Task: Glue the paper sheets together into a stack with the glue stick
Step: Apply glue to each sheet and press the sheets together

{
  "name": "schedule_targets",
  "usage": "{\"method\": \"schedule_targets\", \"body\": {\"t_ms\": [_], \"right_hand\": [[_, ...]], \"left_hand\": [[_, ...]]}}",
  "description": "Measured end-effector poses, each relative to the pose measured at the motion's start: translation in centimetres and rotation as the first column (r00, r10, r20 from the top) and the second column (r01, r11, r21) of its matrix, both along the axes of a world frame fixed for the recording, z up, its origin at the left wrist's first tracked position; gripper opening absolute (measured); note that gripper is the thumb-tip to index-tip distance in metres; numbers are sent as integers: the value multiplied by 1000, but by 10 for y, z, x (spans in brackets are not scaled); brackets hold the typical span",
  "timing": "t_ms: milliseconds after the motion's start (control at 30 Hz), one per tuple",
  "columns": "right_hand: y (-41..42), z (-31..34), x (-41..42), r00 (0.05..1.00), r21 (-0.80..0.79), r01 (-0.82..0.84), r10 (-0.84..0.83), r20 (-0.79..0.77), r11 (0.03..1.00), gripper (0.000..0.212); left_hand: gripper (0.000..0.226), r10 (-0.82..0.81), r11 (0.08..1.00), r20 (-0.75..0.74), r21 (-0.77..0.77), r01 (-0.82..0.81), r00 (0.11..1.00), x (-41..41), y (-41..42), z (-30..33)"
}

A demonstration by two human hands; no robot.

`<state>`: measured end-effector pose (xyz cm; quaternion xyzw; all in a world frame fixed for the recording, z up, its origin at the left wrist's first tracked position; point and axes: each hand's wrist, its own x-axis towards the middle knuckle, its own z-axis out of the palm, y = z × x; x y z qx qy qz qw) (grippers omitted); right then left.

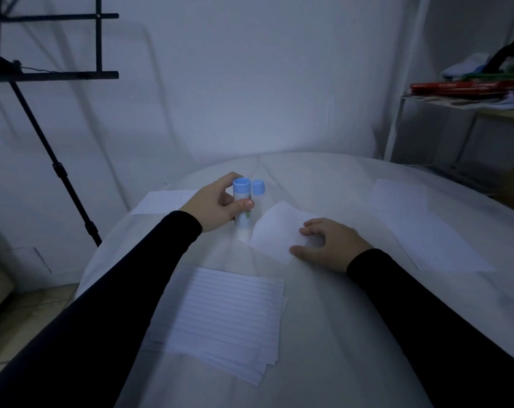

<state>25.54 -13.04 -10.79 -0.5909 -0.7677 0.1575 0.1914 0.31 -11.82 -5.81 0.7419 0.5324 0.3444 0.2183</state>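
My left hand point(217, 203) grips a white glue stick point(241, 207) with a blue end up, its white tip down near the table. A blue cap point(258, 187) stands just behind it. My right hand point(327, 242) presses spread fingers on the right edge of a small white paper sheet point(276, 231) in the middle of the table. A stack of lined sheets point(220, 322) lies near me. Another lined sheet point(426, 228) lies at the right, and a further sheet point(164, 201) lies at the far left.
The round table point(323, 334) wears a white cloth. A black stand point(58, 160) rises at the left beside the wall. A shelf point(470, 101) with red items and clutter stands at the right.
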Motion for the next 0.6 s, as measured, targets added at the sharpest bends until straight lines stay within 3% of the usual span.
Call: {"method": "schedule_targets", "body": {"t_ms": [233, 333, 467, 600], "right_hand": [[3, 3, 7, 997, -32, -64, 65, 41, 997, 51], [2, 10, 12, 997, -24, -70, 71, 42, 997, 45], [-4, 14, -3, 991, 239, 86, -107, 78, 967, 33], [-4, 7, -14, 964, 81, 40, -60, 261, 996, 50]], "left_hand": [[38, 36, 978, 354, 180, -105, 935, -1, 2, 26], [33, -7, 979, 376, 191, -70, 927, 0, 2, 32], [25, -93, 993, 354, 102, 61, 931, 16, 2, 23], [33, -143, 989, 271, 8, 147, 952, 31, 0, 11]]}}
